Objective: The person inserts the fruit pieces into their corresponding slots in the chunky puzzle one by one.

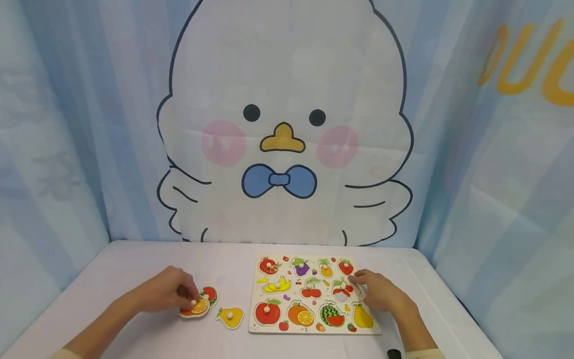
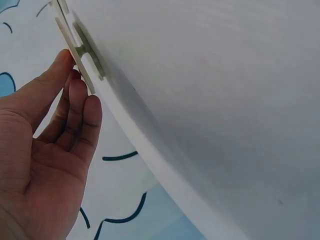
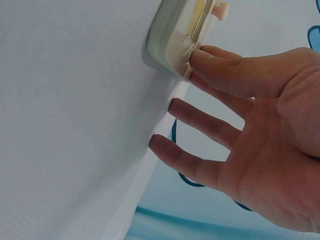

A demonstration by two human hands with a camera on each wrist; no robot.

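Observation:
My left hand (image 1: 168, 290) pinches a flat orange puzzle piece (image 1: 199, 307) near its knob, low over the table. Partly behind it is a watermelon piece (image 1: 211, 295). A yellow pear piece (image 1: 230, 317) with a knob lies between that hand and the wooden fruit puzzle board (image 1: 314, 330). Several knobbed fruits sit in the board; its orange, watermelon and pear pictures show no knobs. At the board's right edge, my right hand (image 1: 376, 291) touches the rim with thumb and forefinger (image 3: 215, 50), its other fingers extended towards the tabletop.
A white cloth covers the table (image 1: 148, 339). Behind it hangs a curtain (image 1: 287, 214) printed with a duck, and more curtains stand at both sides. A small black object (image 1: 394, 354) shows at the bottom, near the right forearm.

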